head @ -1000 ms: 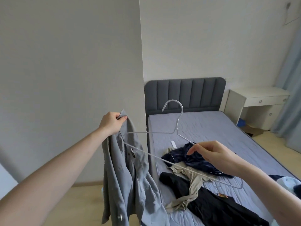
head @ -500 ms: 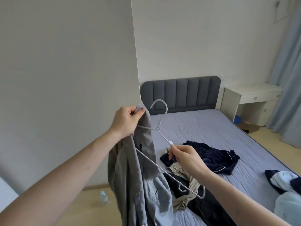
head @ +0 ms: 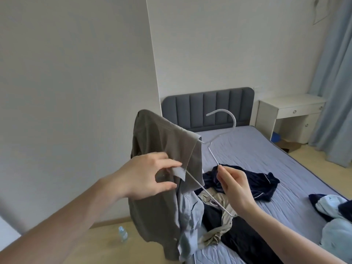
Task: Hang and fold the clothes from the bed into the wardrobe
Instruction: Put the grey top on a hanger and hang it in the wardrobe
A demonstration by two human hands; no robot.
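A grey button shirt (head: 158,189) hangs in mid-air over the left end of a white wire hanger (head: 222,128), one shoulder draped on it. My left hand (head: 146,176) pinches the shirt's collar tip beside the hanger's lower wire. My right hand (head: 231,184) grips the hanger's right slanted wire. Below them the bed (head: 266,155) with a lilac sheet holds a navy garment (head: 253,180), a beige garment (head: 215,233), a black garment (head: 245,244) and pale blue clothes (head: 335,221) at the right edge.
A white wardrobe side panel (head: 76,111) fills the left. A grey padded headboard (head: 207,107) backs the bed. A white bedside desk (head: 291,115) and blue curtain (head: 335,92) stand at the right. A small plastic bottle (head: 122,233) stands on the wooden floor.
The shirt's shoulder has gone onto the hanger's left end. My left hand dropped from the top of the shirt to its collar tip. The hanger tilted more upright.
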